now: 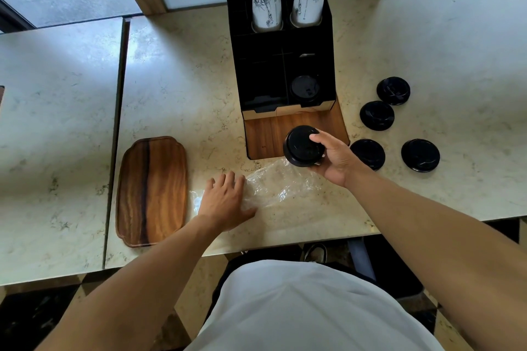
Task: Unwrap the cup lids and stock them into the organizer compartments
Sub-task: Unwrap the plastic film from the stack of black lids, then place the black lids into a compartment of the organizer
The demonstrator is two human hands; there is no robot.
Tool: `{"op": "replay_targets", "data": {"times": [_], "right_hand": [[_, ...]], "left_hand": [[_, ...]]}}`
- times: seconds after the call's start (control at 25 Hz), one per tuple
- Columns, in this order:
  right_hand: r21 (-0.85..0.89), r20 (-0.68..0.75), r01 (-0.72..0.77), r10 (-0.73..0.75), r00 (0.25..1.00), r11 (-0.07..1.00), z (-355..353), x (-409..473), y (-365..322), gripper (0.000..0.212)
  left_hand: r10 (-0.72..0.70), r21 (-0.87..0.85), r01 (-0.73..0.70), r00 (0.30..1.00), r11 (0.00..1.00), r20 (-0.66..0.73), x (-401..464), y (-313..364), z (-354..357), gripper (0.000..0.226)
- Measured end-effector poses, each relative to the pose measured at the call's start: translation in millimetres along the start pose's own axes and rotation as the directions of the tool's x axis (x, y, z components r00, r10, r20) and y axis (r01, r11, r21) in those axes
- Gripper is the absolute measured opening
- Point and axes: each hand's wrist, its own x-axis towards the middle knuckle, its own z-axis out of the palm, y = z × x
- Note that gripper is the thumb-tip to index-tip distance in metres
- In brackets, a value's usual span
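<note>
My right hand (pixel 336 158) grips a stack of black cup lids (pixel 301 145) just above the wooden front ledge of the black organizer (pixel 236 65). Another black lid stack (pixel 305 88) sits in the organizer's front right compartment. My left hand (pixel 225 202) lies flat, fingers apart, on the crumpled clear plastic wrap (pixel 285 185) on the table. Several loose black lids rest on the table to the right, among them one nearest my wrist (pixel 369 152), one further right (pixel 420 154) and one at the back (pixel 393 90).
Two stacks of white printed paper cups (pixel 266 0) stand in the organizer's rear compartments. A wooden tray (pixel 152 191) lies left of my left hand. The marble table (pixel 176 71) has a seam to a second table at the left, and its front edge is near my body.
</note>
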Motion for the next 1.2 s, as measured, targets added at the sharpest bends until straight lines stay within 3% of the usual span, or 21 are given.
{"op": "replay_targets", "data": {"times": [0.32, 0.56, 0.8, 0.92, 1.2], "right_hand": [[0.057, -0.045, 0.000, 0.002, 0.999, 0.998, 14, 9, -4, 0.050], [0.041, -0.126, 0.074, -0.068, 0.990, 0.996, 21, 9, -10, 0.032], [0.049, -0.161, 0.143, -0.134, 0.978, 0.988, 19, 19, -35, 0.040], [-0.009, -0.166, 0.205, -0.204, 0.965, 0.979, 28, 30, -56, 0.036], [-0.161, -0.321, 0.266, -0.305, 0.897, 0.950, 33, 63, -101, 0.053]], "left_hand": [[0.022, 0.001, -0.022, 1.000, 1.000, 0.016, 13, -12, -3, 0.094], [0.070, -0.004, -0.070, 0.998, 0.998, 0.002, 27, -27, -7, 0.092], [0.108, 0.006, -0.108, 0.994, 0.994, 0.024, 42, -43, -12, 0.091], [0.083, 0.000, -0.083, 0.995, 0.997, 0.052, 48, -45, -15, 0.093], [0.012, -0.023, -0.010, 0.995, 1.000, 0.095, 54, -40, -21, 0.097]]}}
